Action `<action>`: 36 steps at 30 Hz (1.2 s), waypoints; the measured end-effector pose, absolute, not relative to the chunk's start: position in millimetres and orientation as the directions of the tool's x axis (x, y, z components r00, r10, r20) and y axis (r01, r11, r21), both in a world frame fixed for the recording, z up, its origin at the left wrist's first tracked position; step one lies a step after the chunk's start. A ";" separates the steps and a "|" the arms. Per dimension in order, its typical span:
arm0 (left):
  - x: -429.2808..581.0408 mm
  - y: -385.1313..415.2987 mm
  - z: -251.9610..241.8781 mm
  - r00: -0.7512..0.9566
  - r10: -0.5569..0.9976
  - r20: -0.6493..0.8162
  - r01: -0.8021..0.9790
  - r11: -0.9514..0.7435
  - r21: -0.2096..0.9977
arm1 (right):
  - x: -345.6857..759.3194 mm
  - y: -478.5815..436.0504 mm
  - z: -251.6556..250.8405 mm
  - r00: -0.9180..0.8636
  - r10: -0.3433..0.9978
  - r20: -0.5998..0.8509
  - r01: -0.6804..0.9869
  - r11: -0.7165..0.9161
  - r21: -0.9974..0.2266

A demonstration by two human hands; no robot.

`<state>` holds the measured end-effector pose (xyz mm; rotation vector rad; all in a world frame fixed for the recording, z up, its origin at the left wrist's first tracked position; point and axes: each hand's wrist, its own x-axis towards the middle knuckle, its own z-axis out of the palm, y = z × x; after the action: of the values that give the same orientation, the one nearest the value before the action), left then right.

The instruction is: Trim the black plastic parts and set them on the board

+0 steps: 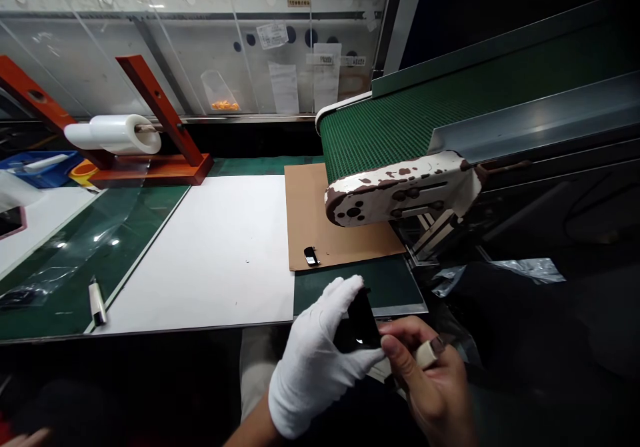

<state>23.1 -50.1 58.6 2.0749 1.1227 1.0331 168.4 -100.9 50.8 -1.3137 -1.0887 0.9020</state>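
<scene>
My left hand [320,357], in a white glove, grips a glossy black flat piece [364,320] by its edges, just in front of the table edge. The bare fingers of my right hand [430,383] are pinched at the lower right corner of this piece. Tucked in that same hand is an off-white handled tool [428,353] with a metal-looking end; its kind is unclear. A small black shiny part [311,256] lies on the brown cardboard sheet [345,243] beyond my hands.
A green conveyor belt [385,127] overhangs the cardboard at right. White paper [225,260] covers the table's middle. At left are a clear film roll [125,133] on a red-brown stand [170,167], a white-handled tool [97,302] and a blue bin [43,170].
</scene>
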 end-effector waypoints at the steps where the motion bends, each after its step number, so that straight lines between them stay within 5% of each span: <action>1: 23.2 -50.8 58.1 0.339 0.871 0.355 0.424 -0.479 0.769 | 167.4 -100.6 48.0 0.281 0.958 0.062 -0.019 0.070 -0.997; 6: 18.4 -51.1 47.4 0.311 0.894 0.322 0.302 -0.414 0.859 | 163.0 -99.6 41.1 0.262 0.935 -0.238 -0.435 -0.105 -0.894; 12: 16.2 -49.4 38.4 0.313 0.932 0.183 0.197 -0.252 0.947 | 162.9 -96.4 40.9 0.215 0.930 -0.297 -0.519 -0.149 -0.842; 14: 17.1 -49.0 40.0 0.317 0.935 0.161 0.207 -0.234 0.950 | 164.0 -97.0 40.6 0.241 0.934 -0.265 -0.443 -0.137 -0.886; 17: 15.6 -47.5 42.1 0.339 0.924 0.177 0.244 -0.269 0.932 | 167.3 -100.8 42.4 0.289 0.951 -0.112 -0.092 -0.089 -0.992; 21: 8.1 -44.6 40.2 0.445 0.863 0.240 0.315 -0.402 0.860 | 171.5 -107.3 47.5 0.245 0.966 0.079 0.298 0.002 -0.955; 29: 4.6 -43.0 38.6 0.490 0.824 0.284 0.322 -0.473 0.820 | 173.9 -107.5 50.3 0.127 0.971 0.200 0.417 0.131 -0.899; 36: 3.8 -41.3 39.0 0.517 0.833 0.198 0.199 -0.341 0.919 | 173.3 -108.2 56.2 0.122 0.983 0.139 0.405 0.078 -0.911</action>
<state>3.8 -41.3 39.0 1.8285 0.8570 0.8561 173.3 -108.2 56.2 -1.4790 -1.4332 0.7925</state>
